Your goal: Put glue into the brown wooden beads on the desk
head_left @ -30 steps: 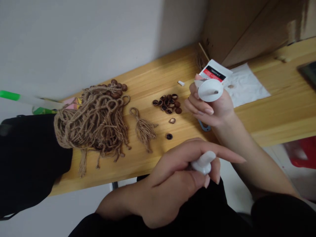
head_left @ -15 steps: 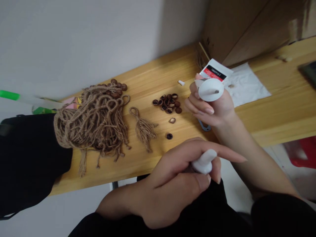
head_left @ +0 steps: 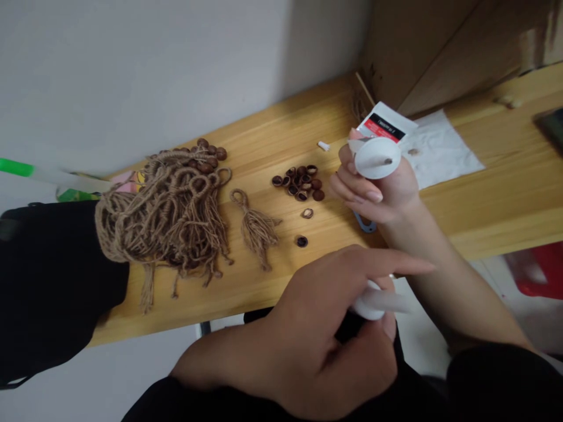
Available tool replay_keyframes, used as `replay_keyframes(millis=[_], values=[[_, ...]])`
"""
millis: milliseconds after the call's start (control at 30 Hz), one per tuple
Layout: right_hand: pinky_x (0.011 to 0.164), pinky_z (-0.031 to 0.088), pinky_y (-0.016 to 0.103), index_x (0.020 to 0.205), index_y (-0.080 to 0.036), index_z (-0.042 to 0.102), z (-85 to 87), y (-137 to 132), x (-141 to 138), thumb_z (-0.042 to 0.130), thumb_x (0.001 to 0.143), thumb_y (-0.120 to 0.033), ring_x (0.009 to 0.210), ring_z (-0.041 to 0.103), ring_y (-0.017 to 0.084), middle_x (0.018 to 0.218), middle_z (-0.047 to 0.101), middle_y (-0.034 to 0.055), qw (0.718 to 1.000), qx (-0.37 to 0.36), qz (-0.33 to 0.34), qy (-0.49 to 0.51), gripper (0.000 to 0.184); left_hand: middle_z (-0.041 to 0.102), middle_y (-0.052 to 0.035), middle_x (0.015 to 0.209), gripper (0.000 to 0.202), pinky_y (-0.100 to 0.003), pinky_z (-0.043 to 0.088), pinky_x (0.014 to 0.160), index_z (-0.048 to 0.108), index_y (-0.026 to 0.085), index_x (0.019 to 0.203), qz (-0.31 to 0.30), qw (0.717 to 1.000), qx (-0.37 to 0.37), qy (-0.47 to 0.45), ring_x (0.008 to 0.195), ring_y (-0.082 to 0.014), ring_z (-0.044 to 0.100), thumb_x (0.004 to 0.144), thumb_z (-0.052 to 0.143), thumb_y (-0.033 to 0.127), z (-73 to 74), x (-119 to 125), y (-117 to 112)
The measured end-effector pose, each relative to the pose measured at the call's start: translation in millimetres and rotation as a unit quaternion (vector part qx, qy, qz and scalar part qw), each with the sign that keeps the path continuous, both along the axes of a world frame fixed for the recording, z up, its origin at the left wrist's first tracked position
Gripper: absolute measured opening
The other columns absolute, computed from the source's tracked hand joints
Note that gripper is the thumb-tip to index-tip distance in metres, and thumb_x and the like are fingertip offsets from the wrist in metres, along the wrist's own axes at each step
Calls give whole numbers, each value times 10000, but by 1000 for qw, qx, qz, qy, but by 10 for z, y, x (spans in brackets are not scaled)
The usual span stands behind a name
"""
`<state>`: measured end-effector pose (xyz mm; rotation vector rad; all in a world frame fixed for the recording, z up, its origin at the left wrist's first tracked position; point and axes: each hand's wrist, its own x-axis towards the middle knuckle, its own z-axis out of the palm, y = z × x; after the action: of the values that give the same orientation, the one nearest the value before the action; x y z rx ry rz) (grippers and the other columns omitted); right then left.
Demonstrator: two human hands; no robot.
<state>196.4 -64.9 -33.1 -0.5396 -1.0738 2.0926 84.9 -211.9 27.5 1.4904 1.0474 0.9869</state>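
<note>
My right hand [head_left: 373, 181] is closed around a squeeze tube [head_left: 382, 126] with a white, black and red label. The tube's round white shoulder faces me, with a thin dark-tipped nozzle in its middle. Lower down, my left hand [head_left: 325, 328] pinches a white cap [head_left: 372, 302] with a long stem, its index finger stretched out to the right. The stem is blurred by motion and apart from the tube. Left of the right hand lies a cluster of brown nutshell pieces [head_left: 301, 183], several showing hollow insides. A single cord tassel [head_left: 255, 225] with a loop rests beside them.
A large heap of knotted brown cord [head_left: 171, 217] covers the left of the wooden table [head_left: 264, 287], with round brown nuts [head_left: 213, 153] behind it. A black bag [head_left: 53, 281] hangs at the left edge. White tissue [head_left: 453, 152] and a cardboard box [head_left: 422, 47] are at right.
My left hand has turned and moved slightly right, so the cap's stem swings from pointing up to pointing right. My right hand with the tube has hardly moved.
</note>
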Motion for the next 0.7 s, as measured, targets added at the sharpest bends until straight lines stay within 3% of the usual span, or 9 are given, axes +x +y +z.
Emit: replay_keyframes(millis=[133,300,467,567,700], values=[[455,265,212,551,-180,371,5,-5,1,473,880,-485,368,246,26,382,196,-70,1000,0,3,-13,460,634,-34,854,477,-302,551,763,482,211,1231,4,999,50,11,795,-162,623,785,483,43,-26,32,4],[421,238,204,514,-176,345,45,-16,-6,365,935,-437,333,248,20,327,236,-66,999,29,31,13,496,644,-30,895,486,-283,545,791,463,181,1242,7,997,69,24,822,-147,626,780,499,35,-53,44,2],[425,260,208,533,-180,330,40,-8,-6,473,872,-522,349,230,30,339,209,-72,1000,21,22,-2,502,663,-31,917,477,-250,529,830,479,148,1215,7,996,75,45,869,-139,634,758,515,14,-51,55,4],[429,262,209,545,-184,337,20,3,-2,478,858,-551,343,229,37,338,193,-76,1000,14,23,-3,503,672,-18,882,352,-247,536,807,523,167,1159,29,999,35,17,838,-129,651,823,533,62,-50,60,37],[424,270,214,554,-192,340,7,20,3,450,870,-550,336,241,48,349,195,-78,1000,6,22,-12,490,687,-9,809,105,-255,567,711,545,184,1001,106,984,-103,-103,756,-142,692,908,519,225,-108,-30,168]])
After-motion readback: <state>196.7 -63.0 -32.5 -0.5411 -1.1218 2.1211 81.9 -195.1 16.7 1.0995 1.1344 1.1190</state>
